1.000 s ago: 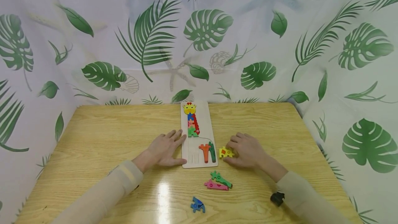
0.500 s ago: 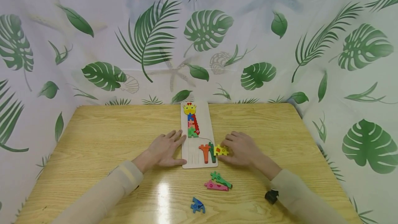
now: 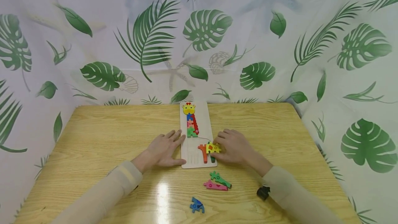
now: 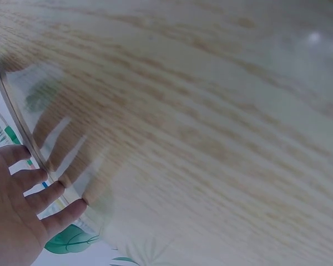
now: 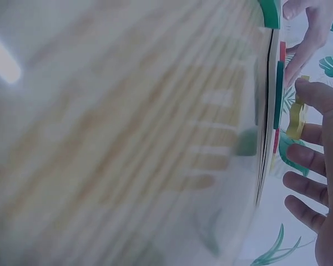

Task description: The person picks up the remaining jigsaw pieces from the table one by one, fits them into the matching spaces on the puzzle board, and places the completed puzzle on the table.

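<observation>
My right hand [image 3: 234, 148] pinches a yellow puzzle piece [image 3: 212, 148] between thumb and forefinger, as the right wrist view also shows with the yellow piece [image 5: 296, 117] raised off the board. It hovers over the orange leg piece [image 3: 204, 155] and the dark green piece [image 3: 212, 159] in the wooden giraffe puzzle board [image 3: 203, 117]. Spread fingers of my left hand [image 3: 163, 149] rest along the board's left edge. A yellow giraffe head [image 3: 188, 109], a blue, a pink and a green neck piece [image 3: 192, 132] and a red mane [image 3: 195, 123] lie in the board.
On the table [image 3: 124, 123] in front of the board lie a green leg piece [image 3: 220, 179], a pink leg piece [image 3: 215, 185] and a blue piece [image 3: 197, 205]. A leaf-patterned curtain [image 3: 217, 44] hangs behind the table.
My right hand has lifted the yellow piece from the table beside the board and carried it left over the board's lower right. The left hand has stayed put.
</observation>
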`<state>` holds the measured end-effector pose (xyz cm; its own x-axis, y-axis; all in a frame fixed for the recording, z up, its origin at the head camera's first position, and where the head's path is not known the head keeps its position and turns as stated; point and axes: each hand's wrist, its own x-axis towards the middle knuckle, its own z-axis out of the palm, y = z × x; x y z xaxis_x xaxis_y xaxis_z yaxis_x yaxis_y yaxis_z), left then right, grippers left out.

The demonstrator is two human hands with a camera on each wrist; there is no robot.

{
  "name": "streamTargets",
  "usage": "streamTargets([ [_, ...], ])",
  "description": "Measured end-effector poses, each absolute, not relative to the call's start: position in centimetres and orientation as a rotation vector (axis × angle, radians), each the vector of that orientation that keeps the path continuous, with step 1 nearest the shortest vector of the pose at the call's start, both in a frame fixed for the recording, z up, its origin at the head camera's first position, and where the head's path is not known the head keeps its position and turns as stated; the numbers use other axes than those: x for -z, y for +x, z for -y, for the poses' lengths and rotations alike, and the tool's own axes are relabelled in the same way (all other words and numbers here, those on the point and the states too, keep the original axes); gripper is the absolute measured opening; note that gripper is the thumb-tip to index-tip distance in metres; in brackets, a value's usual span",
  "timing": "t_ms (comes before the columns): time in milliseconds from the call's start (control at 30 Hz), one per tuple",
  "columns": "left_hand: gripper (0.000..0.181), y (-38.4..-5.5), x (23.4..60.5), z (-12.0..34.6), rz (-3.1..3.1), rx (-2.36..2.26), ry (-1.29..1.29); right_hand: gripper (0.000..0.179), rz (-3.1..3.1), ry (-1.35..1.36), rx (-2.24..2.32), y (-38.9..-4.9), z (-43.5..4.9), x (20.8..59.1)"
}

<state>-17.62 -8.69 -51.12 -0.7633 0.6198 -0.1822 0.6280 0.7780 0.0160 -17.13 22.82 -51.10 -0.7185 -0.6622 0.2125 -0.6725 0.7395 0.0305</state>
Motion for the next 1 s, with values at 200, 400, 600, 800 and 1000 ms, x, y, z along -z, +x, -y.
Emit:
streamTargets([
  [200,0.098,-17.6,51.1,8.8,-2.793,0.074,0.99,0.044,2.729,1.073,-0.067,-17.7,-22.0,51.5],
  [400,0.098,-17.7,51.3,8.8,-2.795,0.068,0.987,0.044,2.767,1.056,-0.073,-18.1,-21.1,51.5],
  [600,0.098,-17.7,51.4,8.8,-2.794,0.062,0.981,0.044,2.75,1.068,-0.045,-18.5,-20.7,51.6],
  [800,0.098,-17.8,51.4,8.8,-2.8,0.069,0.995,0.045,2.756,1.056,-0.035,-18.9,-20.4,51.6],
  [1000,0.098,-17.7,51.3,8.8,-2.799,0.074,1.001,0.046,2.754,1.074,-0.03,-19.4,-20.0,51.6],
])
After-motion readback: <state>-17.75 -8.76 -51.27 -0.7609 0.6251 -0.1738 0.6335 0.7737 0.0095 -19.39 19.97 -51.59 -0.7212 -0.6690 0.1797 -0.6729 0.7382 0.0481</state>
